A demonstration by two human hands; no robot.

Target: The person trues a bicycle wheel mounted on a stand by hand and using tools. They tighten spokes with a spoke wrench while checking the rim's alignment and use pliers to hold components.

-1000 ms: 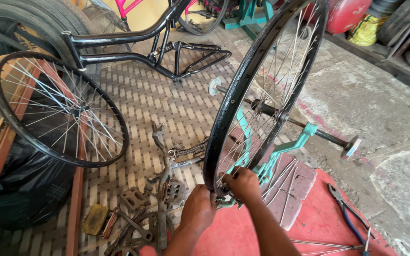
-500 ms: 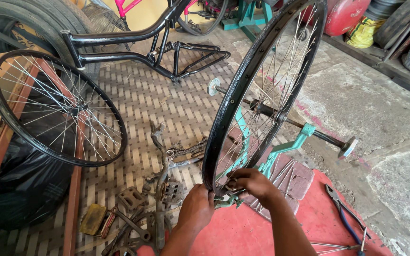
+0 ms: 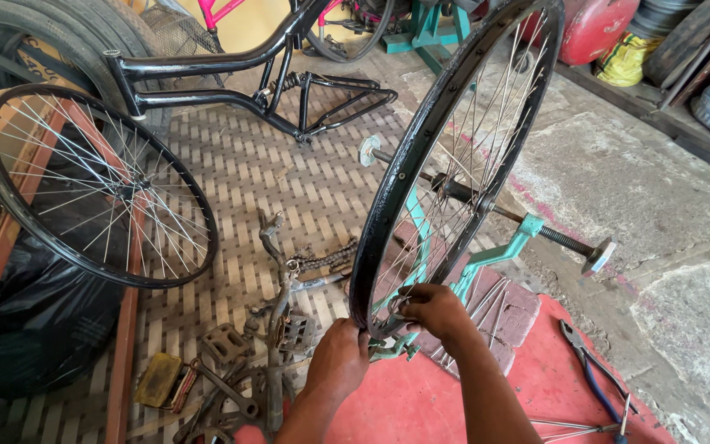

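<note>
Black wheel rim (image 3: 421,156) top cut off, both hands (image 3: 388,337) covering its bottom edge

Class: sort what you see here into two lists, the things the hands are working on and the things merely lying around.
In use:
left hand on the black rim
right hand among the spokes
teal truing stand carrying the wheel

Lying about:
second wheel leaning at left
black bicycle frame
chain
pedals
blue-handled pliers
loose spokes
</note>
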